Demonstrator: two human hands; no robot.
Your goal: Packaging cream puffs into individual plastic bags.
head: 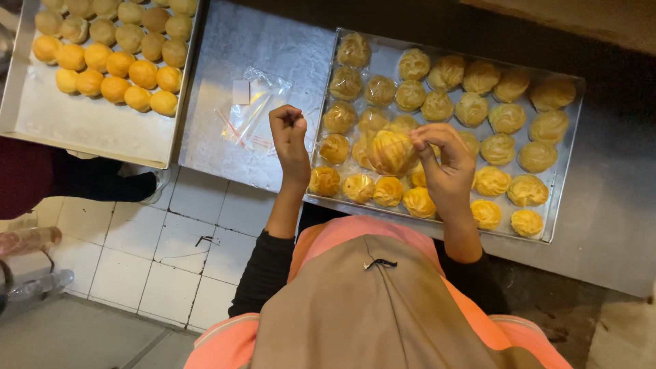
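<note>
Wrapped puff held over tray.
Right hand (444, 160) pinches wrapped puff (391, 152) above tray (567, 137); left hand (288, 133) fisted on wrap edge.

Left tray of buns (96, 123) cut off by the top edge, wrapped puff (389, 152) partly hidden behind right hand (447, 164), bottles (31, 263) blurred at left edge, left hand's (288, 133) pinch too small to tell.

Warm dim light, glare on the steel table (225, 61), dark upper-right corner.
</note>
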